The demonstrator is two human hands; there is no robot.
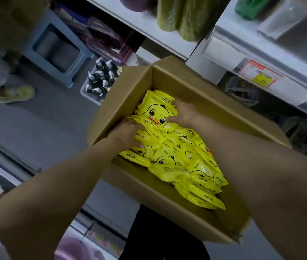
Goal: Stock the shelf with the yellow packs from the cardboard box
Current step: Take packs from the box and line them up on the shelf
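Observation:
An open cardboard box point(128, 94) sits in front of me, holding several yellow packs point(179, 162) printed with a duck face. Both my hands are inside it at the far end. My left hand point(128, 135) presses on the packs by the box's left wall, fingers curled around the edge of a pile. My right hand point(183, 113) lies on the far side of the top duck pack point(155, 112), thumb on its face and fingers over its far edge. The two hands hold that small stack between them.
White store shelves point(242, 59) run along the upper right, with green rolls point(179, 17) and a red-yellow price tag point(259, 73). On the grey floor to the left stand a blue-grey stool point(36, 51), a tray of dark bottles point(101, 79) and someone's yellow shoe point(16, 93).

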